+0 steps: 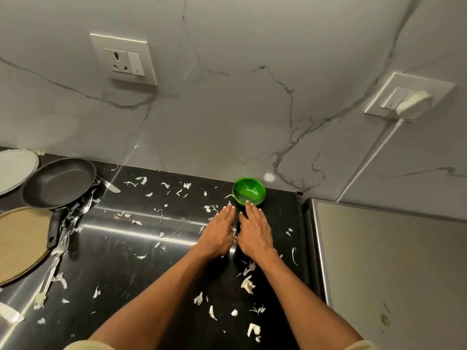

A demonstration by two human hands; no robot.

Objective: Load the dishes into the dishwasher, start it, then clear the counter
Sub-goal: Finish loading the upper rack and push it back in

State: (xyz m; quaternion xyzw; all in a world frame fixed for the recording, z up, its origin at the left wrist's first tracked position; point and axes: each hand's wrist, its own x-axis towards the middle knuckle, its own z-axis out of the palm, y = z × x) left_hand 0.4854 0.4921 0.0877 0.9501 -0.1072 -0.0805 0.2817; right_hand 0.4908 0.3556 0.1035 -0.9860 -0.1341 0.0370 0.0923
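Black and glossy, the surface (141,251) runs back to a marble wall and is littered with pale peel scraps (248,284), too many to count. Nearest on the left lie two knives, one (10,313) at the near edge and another (110,186) poking out behind the pan, plus what look like three forks (57,251) piled by the pan handle. Beside them sit a tan plate (20,243), one dark pan (58,182) and, farther left, a grey plate (15,169).

Mid-surface, the left hand (217,232) and right hand (255,229) lie flat, fingers straight and holding nothing, side by side with scraps between them. Just beyond their fingertips stands one green bowl (249,191), against the wall.

Dishes remain unloaded, yet the hands seem set on clearing the surface, likely herding scraps together or reaching for the bowl. Next move calls for either cupping the scraps into a heap or closing the fingers round the bowl's rim; the slick surface should let the scraps slide.

Two sockets sit on the walls: one (123,59) far left, one (409,98) right with a plug in it. A steel appliance (389,269) flanks the right.
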